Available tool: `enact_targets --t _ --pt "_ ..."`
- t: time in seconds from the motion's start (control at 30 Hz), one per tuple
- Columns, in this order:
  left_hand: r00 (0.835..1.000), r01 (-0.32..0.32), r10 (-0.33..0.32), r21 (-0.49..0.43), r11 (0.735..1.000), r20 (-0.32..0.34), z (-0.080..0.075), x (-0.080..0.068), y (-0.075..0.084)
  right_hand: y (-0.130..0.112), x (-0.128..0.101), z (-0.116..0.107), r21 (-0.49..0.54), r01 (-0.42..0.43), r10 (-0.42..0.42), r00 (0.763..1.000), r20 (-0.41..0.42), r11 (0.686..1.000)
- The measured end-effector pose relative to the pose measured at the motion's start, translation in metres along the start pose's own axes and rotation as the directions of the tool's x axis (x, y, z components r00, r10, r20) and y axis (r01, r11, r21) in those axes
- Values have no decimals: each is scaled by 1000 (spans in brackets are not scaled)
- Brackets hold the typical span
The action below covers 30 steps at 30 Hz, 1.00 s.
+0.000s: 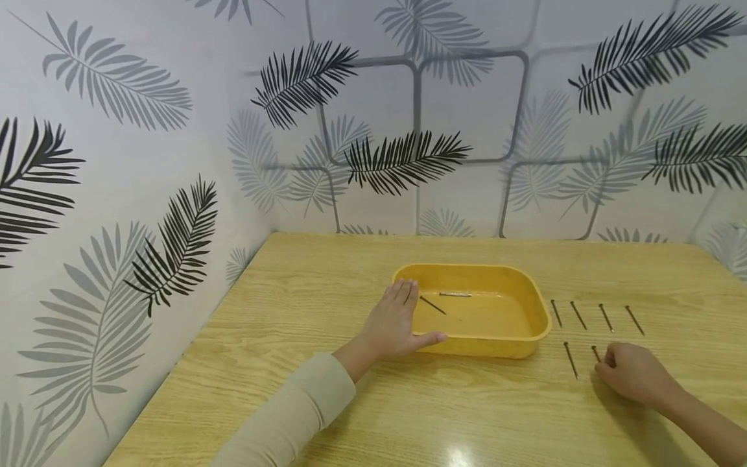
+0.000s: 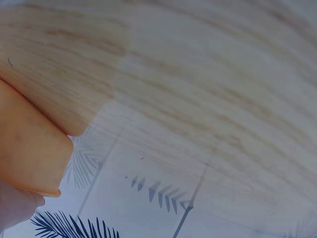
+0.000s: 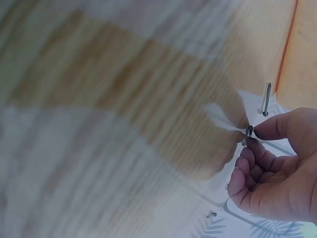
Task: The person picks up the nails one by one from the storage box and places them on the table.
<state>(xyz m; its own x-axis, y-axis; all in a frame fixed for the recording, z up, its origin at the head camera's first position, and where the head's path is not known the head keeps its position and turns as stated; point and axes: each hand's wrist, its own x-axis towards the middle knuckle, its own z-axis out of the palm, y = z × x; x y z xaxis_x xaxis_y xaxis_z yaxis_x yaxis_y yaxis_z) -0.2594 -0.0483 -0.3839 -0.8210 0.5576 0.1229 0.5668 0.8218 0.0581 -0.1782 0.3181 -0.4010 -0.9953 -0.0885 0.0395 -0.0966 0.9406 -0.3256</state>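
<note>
My left hand (image 1: 392, 322) rests on the left end of a yellow plastic tray (image 1: 478, 346), its fingers straight over the rim and the thumb stretched along the near side. Two nails, a dark one (image 1: 432, 305) and a shinier one (image 1: 455, 294), lie inside the tray. To the right of it, my right hand (image 1: 633, 371) pinches a nail (image 3: 249, 132) between thumb and index finger, low over the table. Its head end shows past the fingertips in the head view; the rest is hidden by the hand. Another nail (image 1: 570, 360) lies just left of that hand.
Several more nails, among them one (image 1: 606, 318) in the middle and one (image 1: 635, 320) at the right end, lie in a row beyond my right hand. The wood-grain table (image 1: 303, 292) meets a leaf-patterned wall (image 1: 373, 214) at its back and left.
</note>
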Motion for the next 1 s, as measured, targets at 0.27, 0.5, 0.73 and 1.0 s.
enact_targets --t 0.27,0.5,0.73,1.0 --pt "1000 4 -4 3 1000 2 -2 2 -1 0 1 -7 4 18 -18 1000 -20 1000" --pt "1000 3 -3 4 1000 12 -2 2 -1 -7 4 -10 13 30 -29 994 -102 999" --pt "1000 6 -6 2 1000 21 -2 1 -1 -19 10 -13 22 52 -49 992 -112 998" --pt "1000 4 -4 -8 1000 18 0 1 -1 -30 15 -13 23 111 -106 981 -165 994"
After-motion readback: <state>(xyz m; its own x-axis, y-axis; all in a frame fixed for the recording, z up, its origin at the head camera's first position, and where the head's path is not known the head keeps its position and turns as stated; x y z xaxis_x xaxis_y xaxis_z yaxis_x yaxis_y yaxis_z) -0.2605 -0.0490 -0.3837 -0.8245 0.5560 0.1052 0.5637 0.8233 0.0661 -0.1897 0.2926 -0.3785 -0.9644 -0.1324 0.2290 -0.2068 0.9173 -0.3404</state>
